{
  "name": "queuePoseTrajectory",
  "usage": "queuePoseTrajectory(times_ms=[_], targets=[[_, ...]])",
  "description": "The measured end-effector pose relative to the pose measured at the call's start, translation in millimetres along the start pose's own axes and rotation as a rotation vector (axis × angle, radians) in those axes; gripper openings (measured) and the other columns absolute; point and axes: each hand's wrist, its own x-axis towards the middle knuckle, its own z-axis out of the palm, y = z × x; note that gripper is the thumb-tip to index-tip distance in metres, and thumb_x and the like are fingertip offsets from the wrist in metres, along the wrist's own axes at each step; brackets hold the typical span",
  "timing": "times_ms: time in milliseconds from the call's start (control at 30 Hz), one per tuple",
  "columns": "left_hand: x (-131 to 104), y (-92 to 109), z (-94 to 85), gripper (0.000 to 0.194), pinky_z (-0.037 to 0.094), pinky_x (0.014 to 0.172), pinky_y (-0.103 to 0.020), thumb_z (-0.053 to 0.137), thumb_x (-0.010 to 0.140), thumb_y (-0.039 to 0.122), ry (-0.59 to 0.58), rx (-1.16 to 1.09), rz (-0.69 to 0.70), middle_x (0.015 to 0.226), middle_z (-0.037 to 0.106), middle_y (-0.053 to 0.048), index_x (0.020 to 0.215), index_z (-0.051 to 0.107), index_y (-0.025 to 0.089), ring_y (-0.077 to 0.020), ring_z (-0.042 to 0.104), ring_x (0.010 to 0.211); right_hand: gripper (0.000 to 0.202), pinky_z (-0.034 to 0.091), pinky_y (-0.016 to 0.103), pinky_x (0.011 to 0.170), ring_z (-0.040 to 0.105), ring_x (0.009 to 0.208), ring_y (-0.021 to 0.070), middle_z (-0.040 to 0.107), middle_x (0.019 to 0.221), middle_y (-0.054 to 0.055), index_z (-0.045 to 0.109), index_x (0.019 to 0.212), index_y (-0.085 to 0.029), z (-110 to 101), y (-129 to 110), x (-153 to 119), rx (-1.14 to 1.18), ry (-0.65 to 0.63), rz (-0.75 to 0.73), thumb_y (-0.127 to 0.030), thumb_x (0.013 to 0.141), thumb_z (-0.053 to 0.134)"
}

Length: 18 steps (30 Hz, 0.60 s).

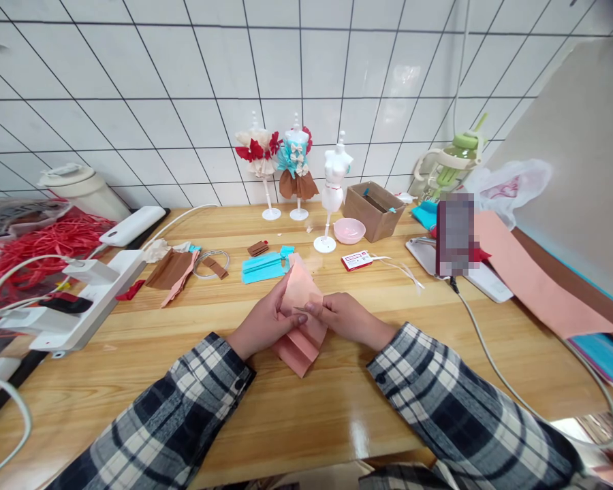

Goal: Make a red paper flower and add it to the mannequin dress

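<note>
Pink sheet [305, 340], folded, just below centre of the frame: clasped in left hand [265, 318], thumb on top, grip nearly closed. Pinching slim stick [300, 309] with right hand [348, 317], fingers curled; reaching inward over worktop [184, 323].

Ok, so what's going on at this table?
A person's left hand holds a folded sheet of pink paper above the table, while the right hand pinches a thin sliver against it, too small to identify. Behind stand two dressed mini mannequins and a mostly bare white one.
</note>
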Motion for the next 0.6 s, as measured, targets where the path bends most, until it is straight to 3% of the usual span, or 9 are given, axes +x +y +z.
queuePoseTrajectory(times_ms=[133,333,600], targets=[[-0.2,-0.9,-0.3,0.096,0.037,0.104,-0.047,0.073,0.069,0.037,0.046,0.038,0.045,0.138,0.049,-0.011,0.147,0.019,0.021,-0.0340,0.043,0.127,0.058,0.023,0.023,0.050,0.038,0.054,0.0088,0.042,0.055,-0.002,0.049,0.059,-0.016,-0.6,-0.5,-0.6,0.017,-0.013,-0.016,-0.058,0.091,0.028],[0.6,2.6,0.7,0.096,0.044,0.097,-0.041,0.069,0.074,0.039,0.003,0.021,0.047,0.140,0.047,-0.012,0.149,0.011,0.021,-0.0320,0.051,0.120,0.059,0.024,0.022,0.050,0.039,0.055,0.0089,0.045,0.058,-0.002,0.048,0.061,-0.015,-0.4,0.8,-1.5,0.041,0.002,-0.026,-0.063,0.089,0.028],[1.8,2.9,-2.8,0.099,0.037,0.105,-0.039,0.068,0.076,0.040,0.023,0.040,0.076,0.149,0.034,-0.012,0.149,0.004,0.021,-0.0310,0.038,0.132,0.060,0.024,0.022,0.049,0.037,0.053,0.0088,0.039,0.054,-0.003,0.042,0.057,-0.017,-1.6,1.1,-2.0,0.097,0.003,0.002,-0.065,0.088,0.026]])
